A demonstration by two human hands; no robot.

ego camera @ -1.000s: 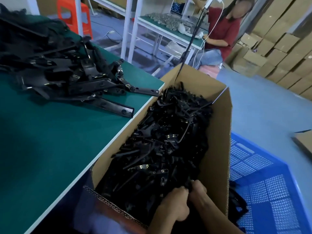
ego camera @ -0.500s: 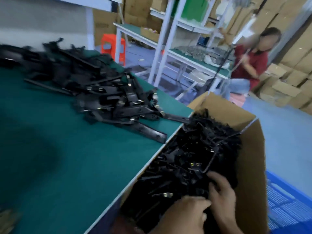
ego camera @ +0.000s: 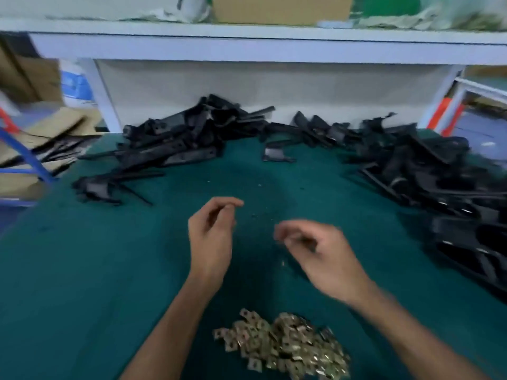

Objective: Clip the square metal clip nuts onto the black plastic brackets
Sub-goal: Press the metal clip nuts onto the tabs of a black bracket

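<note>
Green bench mat (ego camera: 82, 270) fills most of view; white shelf rail (ego camera: 247, 48) runs across at 12 o'clock w/ a cardboard box (ego camera: 282, 9) on top.

Black plastic brackets in three heaps: big one at 3 o'clock (ego camera: 439, 187), running off the right edge; second at 11 o'clock (ego camera: 178, 141), long flat arms stacked loose; thin row at 1 o'clock (ego camera: 323, 130) against the back panel. One stray bracket (ego camera: 274, 154) lies alone near 12, apart from the heaps. A few bright glints on the 3 o'clock heap – poss. nuts already fitted, too blurred to say.

Square clip nuts (ego camera: 282, 344): brassy pile at 6 o'clock, btwn the forearms, near bench edge.

Left hand (ego camera: 211, 237) centre-left, above mat, fingers loosely curled, thumb and forefinger tips close. Nothing visible in it. Right hand (ego camera: 323, 253) centre-right, motion-blurred, fingers curled inward; can't tell if it pinches anything. One small bright speck (ego camera: 282, 263) on mat just under it – maybe a lone nut, too small to call.

Step, my read: between parts, neither hand on a bracket or in the nut pile. Next move calls for one hand to take a bracket, prob. from the 11 o'clock heap or the stray; other hand to drop back to 6 o'clock and pinch a single nut off the pile, open side toward bracket edge.
</note>
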